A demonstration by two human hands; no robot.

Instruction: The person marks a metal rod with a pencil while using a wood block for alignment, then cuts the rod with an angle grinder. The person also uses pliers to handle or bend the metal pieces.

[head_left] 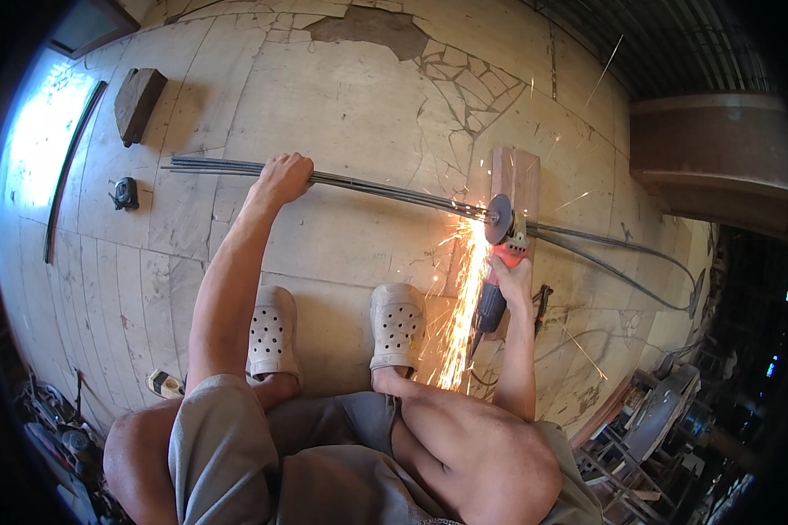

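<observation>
The left hand (pixel 285 178) clenches the bundle of metal rods (pixel 376 191) above the floor (pixel 341 254); the right hand (pixel 513 278) grips the angle grinder (pixel 491 306), its disc (pixel 499 220) at the rods over a wooden board (pixel 520 171). Rods shifting could pinch the disc and cause kickback; sparks (pixel 467 306) beside the right clog (pixel 397 325) could burn skin. The bundle's long axis runs left-right, near ends pointing left and slightly away from the person.

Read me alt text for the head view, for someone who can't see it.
A bare right hand holds an angle grinder, its disc throwing sparks where it meets thin metal rods; the left hand grips the rods farther left.
</observation>
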